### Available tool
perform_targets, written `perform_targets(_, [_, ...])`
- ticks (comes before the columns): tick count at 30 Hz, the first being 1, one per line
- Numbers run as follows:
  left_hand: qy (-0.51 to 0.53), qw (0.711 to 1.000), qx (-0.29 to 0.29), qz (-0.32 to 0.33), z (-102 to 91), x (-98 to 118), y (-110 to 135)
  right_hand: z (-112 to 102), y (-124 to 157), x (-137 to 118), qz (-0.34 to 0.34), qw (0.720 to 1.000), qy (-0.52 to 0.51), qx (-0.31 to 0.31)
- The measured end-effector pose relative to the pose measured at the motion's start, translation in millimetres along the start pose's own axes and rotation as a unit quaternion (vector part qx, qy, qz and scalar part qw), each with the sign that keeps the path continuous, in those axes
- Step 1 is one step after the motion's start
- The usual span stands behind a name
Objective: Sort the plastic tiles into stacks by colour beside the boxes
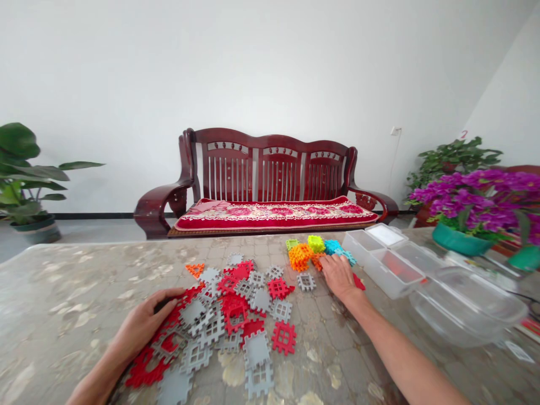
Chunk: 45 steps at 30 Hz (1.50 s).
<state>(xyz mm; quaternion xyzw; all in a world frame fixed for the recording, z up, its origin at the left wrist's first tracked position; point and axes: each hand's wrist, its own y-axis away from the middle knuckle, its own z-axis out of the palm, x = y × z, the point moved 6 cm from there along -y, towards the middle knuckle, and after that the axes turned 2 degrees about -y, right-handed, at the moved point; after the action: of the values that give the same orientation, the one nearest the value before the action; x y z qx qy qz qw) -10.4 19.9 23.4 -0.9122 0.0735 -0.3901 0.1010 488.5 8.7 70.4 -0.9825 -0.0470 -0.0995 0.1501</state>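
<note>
A heap of flat red and grey interlocking plastic tiles (pixel 230 315) lies on the marbled table (pixel 67 298) in front of me. My left hand (pixel 143 323) rests on the heap's left edge, fingers curled over red and grey pieces. My right hand (pixel 337 275) lies flat, fingers stretched forward, touching a cluster of orange, green and blue tile blocks (pixel 314 250) at the far middle of the table. A red piece (pixel 359 283) peeks out beside that hand. A lone orange triangle tile (pixel 194 269) sits at the heap's far left.
Clear plastic boxes (pixel 390 264) and a clear bowl (pixel 468 306) stand to the right. Purple flowers in a green pot (pixel 459 239) sit at the right edge. Beyond the table are a red wooden bench (pixel 270 180) and a leafy plant (pixel 25 180).
</note>
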Motion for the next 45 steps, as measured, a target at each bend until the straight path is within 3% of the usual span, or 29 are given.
perform_targets(15, [-0.008, 1.000, -0.007, -0.007, 1.2, -0.5, 0.4, 4.5, -21.3, -2.2, 0.013, 0.999, 0.017, -0.031])
perform_targets(22, [-0.008, 1.000, -0.012, -0.011, 0.8, 3.0, 0.7, -8.8, -13.6, -1.2, 0.019, 1.000, -0.003, -0.014])
perform_targets(26, [-0.006, 1.000, -0.018, -0.015, -0.1, 6.1, 0.7, -30.3, 5.0, 32.8, 0.101, 0.986, -0.105, 0.087])
perform_targets(30, [-0.008, 0.999, -0.023, -0.024, -0.9, 9.3, 0.5, -29.4, 37.0, 85.3, 0.255, 0.931, -0.224, 0.136])
perform_targets(33, [-0.004, 0.999, -0.021, -0.028, -0.7, 8.6, 0.4, -17.4, 58.7, 96.5, 0.294, 0.924, -0.226, 0.097])
perform_targets(38, [-0.005, 0.999, -0.027, -0.021, 0.7, 7.5, -0.5, -0.1, 75.5, 74.2, 0.301, 0.940, -0.161, -0.016])
perform_targets(45, [-0.007, 0.999, -0.032, -0.031, -0.5, 10.7, -0.9, 1.4, 67.8, 60.7, 0.286, 0.950, -0.115, -0.050])
